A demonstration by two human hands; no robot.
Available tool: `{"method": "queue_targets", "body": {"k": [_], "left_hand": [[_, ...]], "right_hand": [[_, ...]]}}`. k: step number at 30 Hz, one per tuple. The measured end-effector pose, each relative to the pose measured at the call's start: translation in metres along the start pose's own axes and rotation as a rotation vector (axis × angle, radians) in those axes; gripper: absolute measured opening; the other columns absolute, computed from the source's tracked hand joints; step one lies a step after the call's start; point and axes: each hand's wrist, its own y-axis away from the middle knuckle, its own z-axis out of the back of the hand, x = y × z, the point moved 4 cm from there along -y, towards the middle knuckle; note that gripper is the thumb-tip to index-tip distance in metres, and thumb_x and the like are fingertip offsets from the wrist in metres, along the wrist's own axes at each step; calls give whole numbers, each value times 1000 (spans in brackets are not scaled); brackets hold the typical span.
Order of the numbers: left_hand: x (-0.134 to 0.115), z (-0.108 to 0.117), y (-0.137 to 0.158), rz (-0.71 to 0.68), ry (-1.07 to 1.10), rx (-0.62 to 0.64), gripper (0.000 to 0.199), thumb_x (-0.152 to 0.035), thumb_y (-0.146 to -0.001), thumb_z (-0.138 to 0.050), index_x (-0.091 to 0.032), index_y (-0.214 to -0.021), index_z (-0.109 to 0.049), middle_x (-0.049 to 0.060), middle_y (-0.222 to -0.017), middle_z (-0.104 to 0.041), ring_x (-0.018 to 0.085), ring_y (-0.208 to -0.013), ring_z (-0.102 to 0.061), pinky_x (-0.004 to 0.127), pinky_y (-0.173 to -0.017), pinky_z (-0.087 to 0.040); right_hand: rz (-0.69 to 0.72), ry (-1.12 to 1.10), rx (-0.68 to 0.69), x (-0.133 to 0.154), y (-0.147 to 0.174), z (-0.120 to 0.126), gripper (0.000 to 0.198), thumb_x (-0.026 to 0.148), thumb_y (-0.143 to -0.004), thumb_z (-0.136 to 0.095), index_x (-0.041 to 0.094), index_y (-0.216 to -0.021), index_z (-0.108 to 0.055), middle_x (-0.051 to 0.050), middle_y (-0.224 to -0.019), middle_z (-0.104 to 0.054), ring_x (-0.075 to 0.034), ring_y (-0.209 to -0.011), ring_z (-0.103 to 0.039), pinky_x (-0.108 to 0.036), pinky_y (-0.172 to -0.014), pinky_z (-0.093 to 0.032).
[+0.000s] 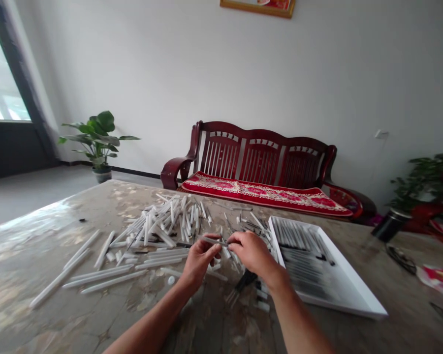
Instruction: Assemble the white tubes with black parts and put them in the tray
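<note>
Near the middle of the table, my left hand (197, 263) pinches one end of a thin grey-white tube (213, 241). My right hand (254, 251) has its fingers closed on the tube's other end, where something dark shows; the exact join is hidden by the fingers. Just beyond my hands lies a heap of white tubes (170, 216), with longer white tubes (107, 280) spread out to the left. Below my right hand is a small bunch of dark, thin rods (244, 281). To the right, a shallow white box (349, 268) holds rows of slim tubes (293, 236) with dark ends.
The stone-patterned table (133, 319) bears all this. A black cylinder (390, 225), a dark cable (400, 259) and a red-and-white packet (441, 279) are on the right. Behind the table stands a dark red wooden bench (264, 160); a potted plant (99, 135) is at back left.
</note>
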Motion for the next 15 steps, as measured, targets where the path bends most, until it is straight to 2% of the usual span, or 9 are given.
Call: {"method": "queue_targets", "body": {"k": [3,6,11,15], "left_hand": [[-4,6,-2,-56,-29,-38,46,-44,-65,-80,-17,-99,-65,-5,-61,-60,11,-49,-55,18,-41,-38],[-7,17,-5,-97,-60,-130,46,-49,-70,-75,-17,-101,-64,-2,-67,-64,11,-53,-57,19,-44,-39],[-8,30,-8,-125,-49,-265,48,-59,-72,-68,-17,-95,-65,1,-71,-66,12,-52,-57,20,-43,-39],[-8,28,-10,-149,-58,-275,49,-61,-71,-67,-17,-93,-65,1,-70,-65,11,-51,-56,20,-43,-39]], "right_hand": [[-40,-54,11,-29,-6,19,17,21,-79,-61,25,-87,-76,-1,-85,-76,-18,-80,-67,-24,-71,-44],[-174,98,10,-79,-1,50,18,22,-80,-58,25,-89,-73,0,-89,-76,-17,-84,-67,-23,-72,-44],[-332,283,-62,-157,41,105,16,17,-76,-56,21,-77,-72,-6,-83,-75,-23,-82,-67,-30,-73,-43],[-420,400,-89,-201,73,118,18,16,-76,-55,22,-77,-72,-8,-80,-73,-24,-80,-67,-32,-72,-43]]}}
